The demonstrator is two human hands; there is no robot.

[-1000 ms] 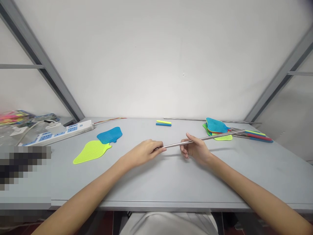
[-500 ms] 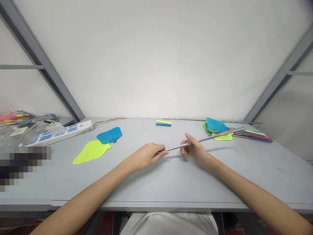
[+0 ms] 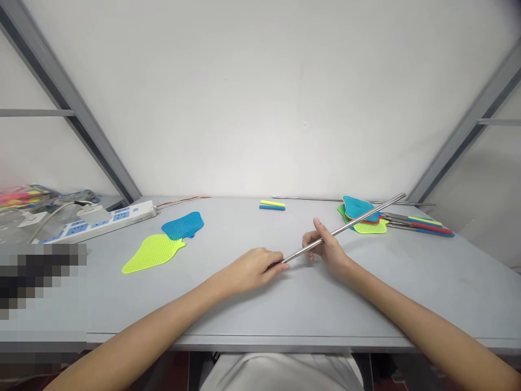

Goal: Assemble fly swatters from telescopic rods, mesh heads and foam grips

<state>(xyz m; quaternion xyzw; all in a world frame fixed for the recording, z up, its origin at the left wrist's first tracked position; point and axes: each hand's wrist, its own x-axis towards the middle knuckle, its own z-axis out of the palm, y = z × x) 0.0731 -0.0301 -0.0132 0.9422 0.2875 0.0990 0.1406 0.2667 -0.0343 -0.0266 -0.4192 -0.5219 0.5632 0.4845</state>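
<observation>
A thin shiny metal rod point(image 3: 345, 226) slants up to the right above the table. Its lower end is pinched between the thumb and fingers of my left hand point(image 3: 256, 269). Further along, my right hand point(image 3: 329, 252) supports the rod on curled fingers, its thumb raised beside it. Past the rod's upper half lies a pile of fly swatters with blue heads point(image 3: 357, 208) and yellow-green heads point(image 3: 372, 227). Left of my hands, a loose blue swatter head point(image 3: 183, 225) touches a loose yellow-green swatter head point(image 3: 154, 254).
Yellow and blue handle tubes point(image 3: 272, 207) lie near the wall. Another thin rod point(image 3: 309, 199) runs along the table's back edge. A white power strip point(image 3: 118, 217) with plugs stands at the left, before bagged colourful items point(image 3: 24, 196). Grey frame posts point(image 3: 459, 127) slope at both sides.
The rod's far end has risen and its near end has dropped slightly, so it tilts more steeply. My left hand has shifted a little right and down; my right hand has barely moved.
</observation>
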